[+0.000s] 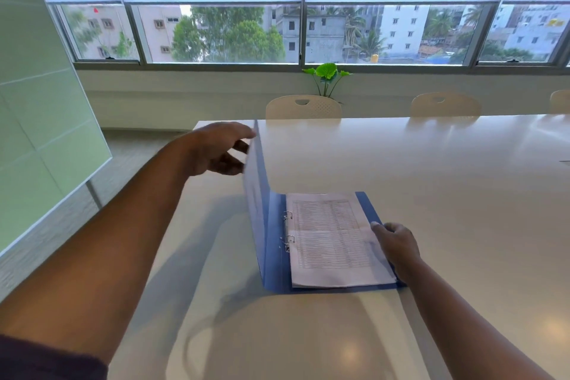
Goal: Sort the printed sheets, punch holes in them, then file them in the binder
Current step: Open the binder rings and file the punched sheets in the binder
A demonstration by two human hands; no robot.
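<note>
A: Head view, reading left to right. The left hand (217,148) is reaching out over the table's (431,163) far-left corner, fingers loosely spread, fingertips touching the top edge of the binder's front cover (254,182), which is standing nearly upright. No grasp around it, just contact.

B: And the binder (274,256) itself?

A: Lying open near the table's left edge. The printed sheets (333,241) are sitting on the two rings (287,230), so punching looks finished. The right hand (398,244) is pressing the sheets' right edge, fingers lightly bent, pinching nothing.

B: Step in hand?

A: Judging it as filing, at the closing stage. The next move is calling for tipping the cover rightward over the sheets while the right hand is clearing out.
</note>
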